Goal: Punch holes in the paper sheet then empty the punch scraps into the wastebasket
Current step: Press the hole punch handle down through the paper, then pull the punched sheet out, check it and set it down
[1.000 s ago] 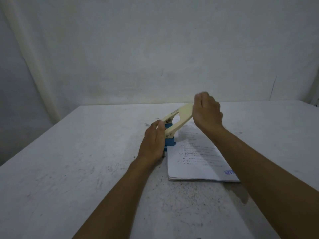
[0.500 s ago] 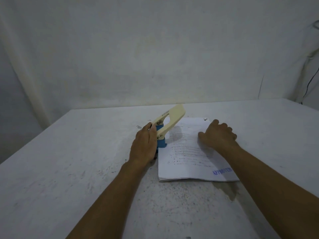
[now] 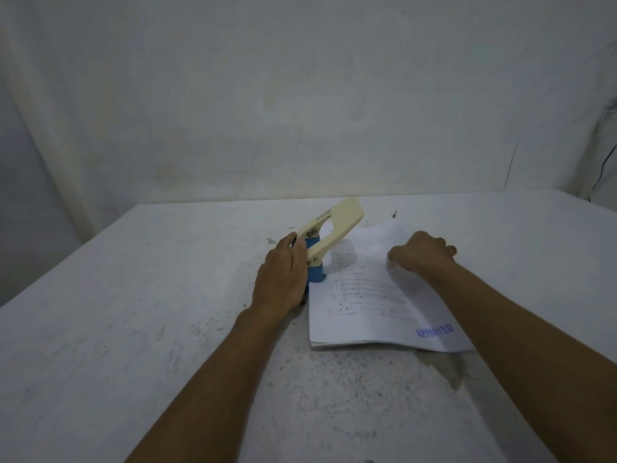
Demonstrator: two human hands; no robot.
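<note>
A hole punch (image 3: 329,233) with a blue base and a raised cream lever stands on the table at the left edge of a paper stack (image 3: 374,305). My left hand (image 3: 283,275) is wrapped around the punch's base from the left. My right hand (image 3: 422,253) rests on the top sheet near its far end, fingers curled onto the paper, which bulges up slightly there. The top sheet carries printed lines and a blue stamp near its front right corner. No wastebasket is visible.
The white, scuffed table (image 3: 167,329) reaches to a pale wall behind. A dark stain (image 3: 455,369) lies on the table just in front of the paper. A thin black cable (image 3: 601,168) hangs at the far right.
My right hand has left the punch lever and dropped onto the paper. The lever stays raised. My left hand has kept its grip on the punch base.
</note>
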